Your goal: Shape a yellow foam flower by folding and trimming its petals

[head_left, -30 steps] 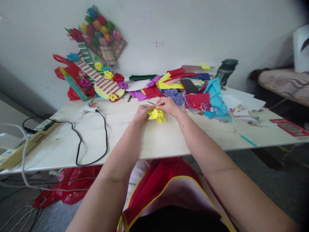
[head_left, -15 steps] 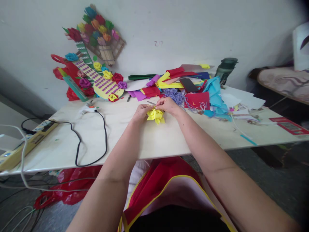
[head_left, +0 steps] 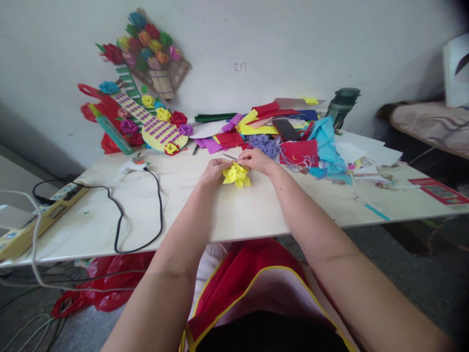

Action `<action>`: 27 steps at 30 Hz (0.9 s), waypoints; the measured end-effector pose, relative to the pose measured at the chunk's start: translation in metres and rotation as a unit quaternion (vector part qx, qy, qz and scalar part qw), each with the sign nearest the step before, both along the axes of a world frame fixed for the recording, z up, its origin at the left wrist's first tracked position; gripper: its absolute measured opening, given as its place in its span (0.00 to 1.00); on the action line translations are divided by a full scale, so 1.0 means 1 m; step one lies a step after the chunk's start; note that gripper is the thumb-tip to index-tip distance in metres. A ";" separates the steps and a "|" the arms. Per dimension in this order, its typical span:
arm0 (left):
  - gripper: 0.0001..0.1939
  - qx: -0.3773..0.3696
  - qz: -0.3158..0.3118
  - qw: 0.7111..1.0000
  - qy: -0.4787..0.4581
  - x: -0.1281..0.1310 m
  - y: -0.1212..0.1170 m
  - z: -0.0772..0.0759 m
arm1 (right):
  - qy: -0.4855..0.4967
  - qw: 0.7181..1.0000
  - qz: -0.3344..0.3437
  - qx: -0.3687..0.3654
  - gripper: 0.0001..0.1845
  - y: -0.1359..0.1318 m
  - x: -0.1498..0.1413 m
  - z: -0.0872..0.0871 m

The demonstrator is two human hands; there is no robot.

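Observation:
A yellow paper flower (head_left: 237, 175) lies on the pale table (head_left: 234, 205) between my two hands. My left hand (head_left: 213, 171) is closed on its left side. My right hand (head_left: 255, 160) pinches its top edge, fingers pressed together. A thin metal tip (head_left: 229, 157), perhaps of scissors or a needle, pokes out to the left from my right hand's fingers. Just beyond my right hand lies a tangle of purple yarn (head_left: 266, 144).
A heap of coloured paper sheets (head_left: 278, 129) and a dark phone (head_left: 287, 129) cover the far side. A paper guitar with flowers (head_left: 154, 126) leans on the wall at left. A glue gun (head_left: 134, 165) with black cord, a power strip (head_left: 44, 212) and a dark green bottle (head_left: 342, 107) also stand about.
Almost nothing has moved: both hands stay on the yellow flower, with only small shifts of the fingers and the flower.

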State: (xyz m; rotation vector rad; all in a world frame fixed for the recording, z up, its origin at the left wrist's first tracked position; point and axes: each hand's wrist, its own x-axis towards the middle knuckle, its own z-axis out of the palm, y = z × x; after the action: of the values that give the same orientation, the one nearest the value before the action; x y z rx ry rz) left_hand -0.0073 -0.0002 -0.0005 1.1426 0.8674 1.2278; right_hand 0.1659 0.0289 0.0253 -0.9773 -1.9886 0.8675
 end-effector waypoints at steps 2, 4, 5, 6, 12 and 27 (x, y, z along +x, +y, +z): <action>0.15 0.004 -0.011 1.000 -0.002 -0.001 0.001 -0.002 | -0.012 0.999 0.017 0.036 0.08 0.003 0.002 -0.001; 0.15 0.005 -0.022 1.000 -0.001 -0.002 0.002 -0.002 | -0.020 0.997 0.030 0.069 0.09 0.004 0.003 -0.003; 0.15 0.003 -0.026 1.000 0.001 -0.003 0.002 -0.002 | -0.025 0.996 0.035 0.084 0.09 0.004 0.004 -0.003; 0.15 0.000 -0.027 1.000 0.005 -0.003 0.001 -0.001 | -0.031 0.994 0.038 0.096 0.09 0.005 0.004 -0.004; 0.12 -0.019 -0.023 0.999 0.014 -0.001 -0.007 0.007 | -0.049 0.989 0.040 0.136 0.10 0.007 0.005 -0.005; 0.14 -0.044 0.006 0.999 0.020 -0.002 -0.003 0.006 | -0.050 0.991 0.000 0.127 0.07 0.004 -0.001 -0.001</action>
State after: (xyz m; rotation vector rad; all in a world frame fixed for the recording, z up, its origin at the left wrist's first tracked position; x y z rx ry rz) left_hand -0.0093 -0.0035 0.0058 1.0945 0.9509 1.1687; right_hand 0.1653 0.0326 0.0245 -0.8878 -2.1221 0.5562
